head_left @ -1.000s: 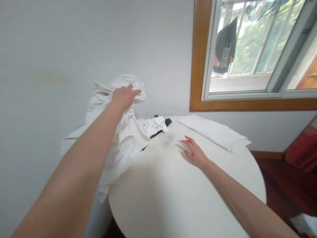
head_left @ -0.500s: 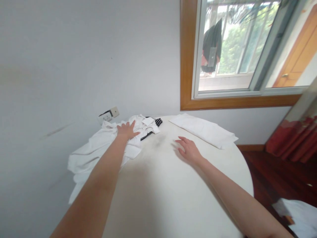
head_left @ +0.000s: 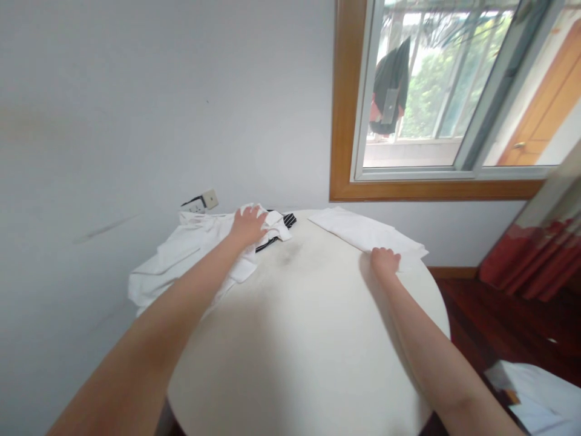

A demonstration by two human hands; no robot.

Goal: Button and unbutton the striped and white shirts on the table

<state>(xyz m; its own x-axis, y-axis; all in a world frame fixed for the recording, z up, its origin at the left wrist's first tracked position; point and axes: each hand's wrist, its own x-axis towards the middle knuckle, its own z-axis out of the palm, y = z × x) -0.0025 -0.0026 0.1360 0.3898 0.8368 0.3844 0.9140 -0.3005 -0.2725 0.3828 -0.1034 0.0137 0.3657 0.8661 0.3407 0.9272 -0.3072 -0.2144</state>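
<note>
My left hand (head_left: pixel 249 226) lies on a crumpled white shirt (head_left: pixel 167 251) at the table's far left, its fingers spread over the fabric. A black-and-white striped piece of cloth (head_left: pixel 289 220) peeks out from beneath the shirt's right end. On the far right of the table, a neatly folded white garment (head_left: pixel 358 229) lies flat. My right hand (head_left: pixel 385 260) is at that garment's near edge, with the fingers curled over it.
Both garments lie on a round white table (head_left: pixel 290 339) against a wall with a socket (head_left: pixel 195 206). A wood-framed window (head_left: pixel 342 121) is behind. Right of the table are a red-and-beige curtain (head_left: pixel 531 254) and white fabric (head_left: pixel 540 393) low down.
My right hand has moved right from the bare tabletop to the folded garment, and its fingers have closed. My left hand has slid slightly right and farther along the crumpled shirt.
</note>
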